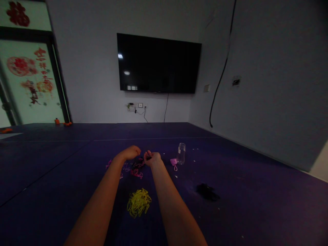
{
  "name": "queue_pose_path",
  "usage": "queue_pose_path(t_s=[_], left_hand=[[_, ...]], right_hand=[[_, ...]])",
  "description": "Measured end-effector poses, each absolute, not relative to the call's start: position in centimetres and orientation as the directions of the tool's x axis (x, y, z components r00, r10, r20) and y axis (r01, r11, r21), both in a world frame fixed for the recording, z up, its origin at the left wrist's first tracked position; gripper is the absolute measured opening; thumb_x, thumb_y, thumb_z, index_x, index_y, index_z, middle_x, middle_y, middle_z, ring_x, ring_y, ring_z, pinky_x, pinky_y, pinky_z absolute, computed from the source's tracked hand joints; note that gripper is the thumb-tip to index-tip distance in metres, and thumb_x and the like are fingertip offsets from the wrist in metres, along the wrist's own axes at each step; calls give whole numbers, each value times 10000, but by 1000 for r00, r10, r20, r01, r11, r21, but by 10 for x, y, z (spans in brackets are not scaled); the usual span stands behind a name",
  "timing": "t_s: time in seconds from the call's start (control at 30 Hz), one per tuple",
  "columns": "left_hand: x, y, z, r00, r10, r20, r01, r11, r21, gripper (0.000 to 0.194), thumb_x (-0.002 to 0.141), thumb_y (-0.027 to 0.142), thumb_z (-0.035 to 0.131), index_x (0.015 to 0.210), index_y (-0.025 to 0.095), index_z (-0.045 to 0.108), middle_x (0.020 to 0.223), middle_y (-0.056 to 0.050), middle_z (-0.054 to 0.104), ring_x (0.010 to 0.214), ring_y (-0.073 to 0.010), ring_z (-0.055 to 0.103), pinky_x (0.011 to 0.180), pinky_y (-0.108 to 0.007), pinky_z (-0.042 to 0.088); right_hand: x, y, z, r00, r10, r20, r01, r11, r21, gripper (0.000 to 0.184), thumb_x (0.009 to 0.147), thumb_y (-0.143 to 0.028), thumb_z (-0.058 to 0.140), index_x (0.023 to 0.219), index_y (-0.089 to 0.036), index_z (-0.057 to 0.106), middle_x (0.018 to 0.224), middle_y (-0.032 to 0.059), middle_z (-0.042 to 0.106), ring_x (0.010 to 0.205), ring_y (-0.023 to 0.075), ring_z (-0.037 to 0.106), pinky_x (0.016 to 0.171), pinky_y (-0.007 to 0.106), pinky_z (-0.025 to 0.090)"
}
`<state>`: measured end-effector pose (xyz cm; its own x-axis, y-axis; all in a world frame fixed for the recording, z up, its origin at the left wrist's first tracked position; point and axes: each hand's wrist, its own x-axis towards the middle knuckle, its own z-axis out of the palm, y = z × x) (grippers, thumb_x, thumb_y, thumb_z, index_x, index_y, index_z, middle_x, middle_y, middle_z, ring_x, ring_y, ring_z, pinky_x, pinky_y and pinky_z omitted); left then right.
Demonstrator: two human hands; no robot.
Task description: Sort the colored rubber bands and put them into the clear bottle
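My left hand [131, 152] is closed, its fingers pinched together just left of my other hand; anything in them is too small to make out. Palm up and cupped, my right hand [152, 158] has its fingers curled around a small dark clump [149, 158]. Beneath and beside both hands, pink bands [136, 173] and purple bands [126, 166] lie loosely mixed with black ones on the dark blue-purple surface. Between my forearms sits a heap of yellow rubber bands [139, 202].
Right of my hands, a clear open bottle [181, 153] stands upright beside a pink lid with a loop [174, 162]. A black pile [207, 192] lies farther right. Small white scraps dot the surface. A television [159, 63] hangs on the far wall, and a cable [222, 73] dangles at right.
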<state>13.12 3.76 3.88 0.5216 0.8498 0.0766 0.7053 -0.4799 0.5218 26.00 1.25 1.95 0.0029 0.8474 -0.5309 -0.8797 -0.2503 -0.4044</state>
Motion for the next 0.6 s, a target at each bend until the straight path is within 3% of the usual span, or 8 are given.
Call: queue_pose_path(t_s=[0.2, 0.3, 0.5, 0.6], left_hand=[[135, 16, 67, 567, 805, 174, 571, -537, 620, 245, 695, 207, 497, 825, 143, 694, 997, -36, 678, 958, -189, 574, 821, -262, 430], [138, 12, 68, 564, 807, 173, 572, -533, 623, 263, 677, 185, 499, 831, 144, 708, 961, -38, 697, 944, -184, 582, 829, -253, 423], [128, 30, 52, 384, 910, 153, 752, -405, 520, 196, 764, 220, 518, 790, 101, 671, 776, -50, 680, 870, -197, 597, 779, -280, 432], [122, 37, 35, 307, 948, 89, 839, -313, 446, 193, 816, 302, 562, 880, 128, 617, 879, -45, 641, 839, -167, 600, 758, -330, 466]], right_hand=[[255, 10, 24, -83, 866, -493, -863, -309, -400, 279, 857, -171, 246, 690, -163, 469, 597, 24, 490, 467, 116, 497, 355, 195, 422], [254, 11, 28, -115, 876, -468, -867, -318, -383, 286, 854, -130, 232, 675, -158, 454, 585, 16, 489, 446, 100, 477, 358, 187, 428], [257, 11, 27, -94, 870, -485, -886, -295, -358, 294, 877, -152, 200, 742, -159, 461, 616, 20, 498, 482, 95, 513, 366, 169, 442], [258, 11, 26, -80, 865, -496, -892, -284, -351, 289, 881, -167, 202, 769, -162, 468, 630, 22, 500, 490, 94, 518, 360, 161, 439]])
